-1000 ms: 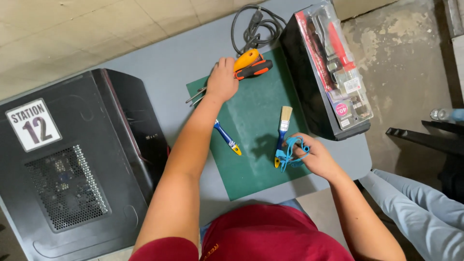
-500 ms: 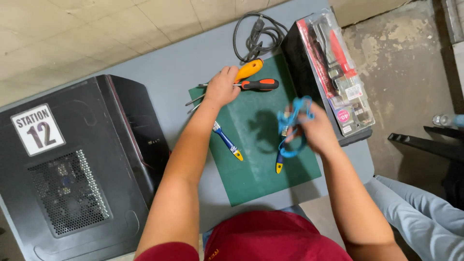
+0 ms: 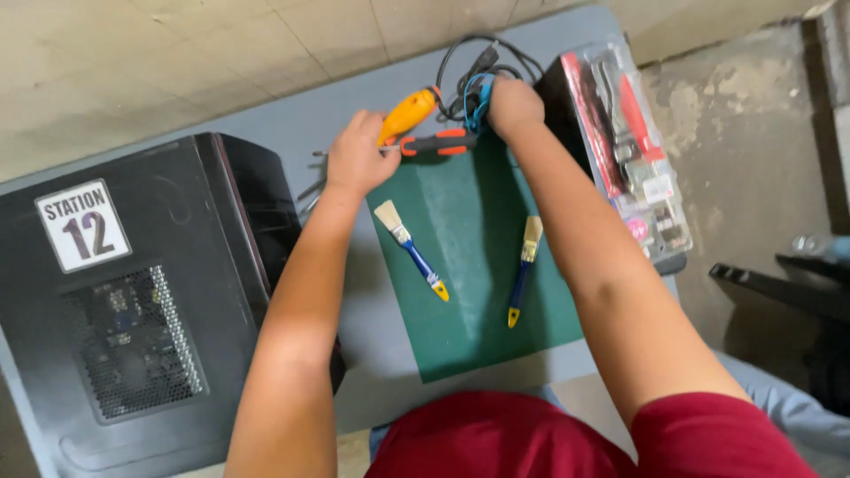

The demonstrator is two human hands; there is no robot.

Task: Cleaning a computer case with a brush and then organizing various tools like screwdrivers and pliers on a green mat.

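Note:
My left hand [image 3: 352, 161] lies at the far left corner of the green cutting mat [image 3: 478, 327]. Its fingers are closed over the metal shaft of an orange-and-black screwdriver [image 3: 438, 143], beside an orange-handled tool [image 3: 407, 115]. My right hand [image 3: 513, 106] reaches to the mat's far edge and grips a blue looped strap [image 3: 478, 96] right by a coil of black cable [image 3: 482, 55]. Two small paintbrushes with blue and yellow handles lie on the mat, one at the left [image 3: 412, 250] and one at the right [image 3: 522, 265], under my right forearm.
A black computer case [image 3: 133, 301] with a white station label lies on the grey table [image 3: 372, 389] at the left. A clear pack of red-handled tools [image 3: 629, 150] rests on a black box at the right. Thin metal tools [image 3: 310, 190] poke out beside my left wrist.
My right hand has carried the blue strap from the near side of the mat to the far edge by the cable. The left hand stays by the screwdriver.

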